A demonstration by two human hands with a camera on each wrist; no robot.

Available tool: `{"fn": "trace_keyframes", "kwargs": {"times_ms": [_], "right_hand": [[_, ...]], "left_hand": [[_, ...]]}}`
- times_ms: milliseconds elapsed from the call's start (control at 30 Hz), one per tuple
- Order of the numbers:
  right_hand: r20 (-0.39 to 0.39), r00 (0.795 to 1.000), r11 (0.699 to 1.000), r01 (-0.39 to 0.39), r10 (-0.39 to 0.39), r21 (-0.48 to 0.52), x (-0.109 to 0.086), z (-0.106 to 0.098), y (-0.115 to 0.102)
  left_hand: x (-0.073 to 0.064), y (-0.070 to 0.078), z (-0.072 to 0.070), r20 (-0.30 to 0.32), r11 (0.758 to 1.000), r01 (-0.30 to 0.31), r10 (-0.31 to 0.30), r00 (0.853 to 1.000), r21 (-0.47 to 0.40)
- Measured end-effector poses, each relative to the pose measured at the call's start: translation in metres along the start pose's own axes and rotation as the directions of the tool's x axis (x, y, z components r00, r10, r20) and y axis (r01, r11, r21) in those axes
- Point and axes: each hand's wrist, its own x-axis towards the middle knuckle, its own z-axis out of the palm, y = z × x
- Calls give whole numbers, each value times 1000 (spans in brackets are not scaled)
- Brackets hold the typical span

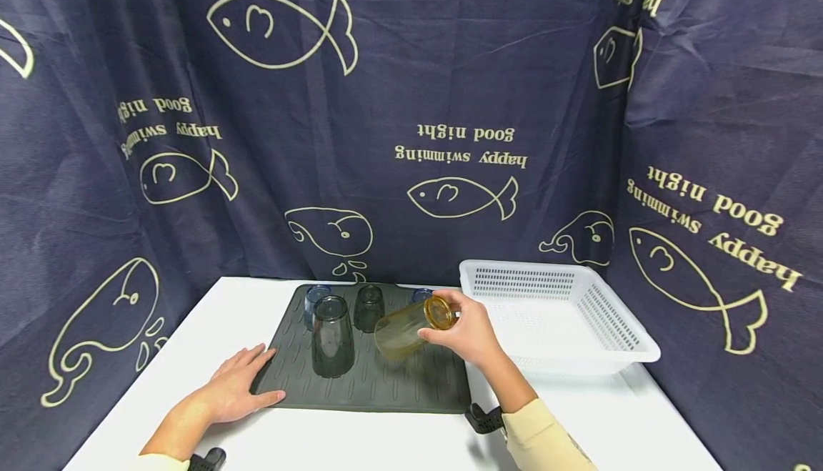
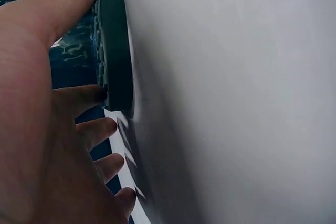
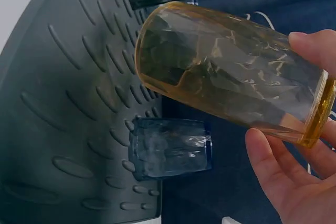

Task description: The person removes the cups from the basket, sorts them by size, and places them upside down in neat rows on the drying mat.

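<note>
My right hand (image 1: 468, 328) grips an amber drinking glass (image 1: 400, 333) near its thick base, thumb on one side and fingers on the other. The glass tilts over the dark drying mat (image 1: 398, 394), its mouth toward the lower left. In the right wrist view, a short blue glass (image 3: 170, 148) stands upside down on the mat beside it. With fingers spread, my left hand (image 1: 234, 389) rests on the mat's left edge. Nearest to it is a tall grey glass (image 1: 332, 346), bottom up. Behind stand a short grey glass (image 1: 369, 310) and another blue glass (image 1: 311, 306).
A white slotted plastic basket (image 1: 643, 346) sits on the white table (image 1: 360, 442), right of the mat. Dark blue curtains (image 1: 386, 99) with fish prints hang close behind the table and along both sides.
</note>
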Motion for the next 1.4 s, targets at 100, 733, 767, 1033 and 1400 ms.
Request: {"fn": "trace_keyframes", "kwargs": {"times_ms": [100, 733, 767, 1033, 1400], "right_hand": [[12, 1000, 1000, 9, -9, -6, 3, 1, 0], [57, 998, 997, 21, -25, 73, 15, 21, 0], [58, 998, 997, 19, -23, 76, 16, 22, 1], [61, 997, 997, 50, -53, 51, 17, 29, 0], [78, 996, 998, 49, -52, 36, 21, 39, 2]], "left_hand": [[1, -1, 0, 7, 1000, 13, -13, 1000, 18], [2, -1, 0, 18, 998, 40, -41, 999, 38], [2, 0, 0, 18, 998, 40, -41, 999, 38], [2, 0, 1, 18, 999, 32, -33, 999, 30], [4, -1, 1, 31, 998, 47, -48, 998, 39]]}}
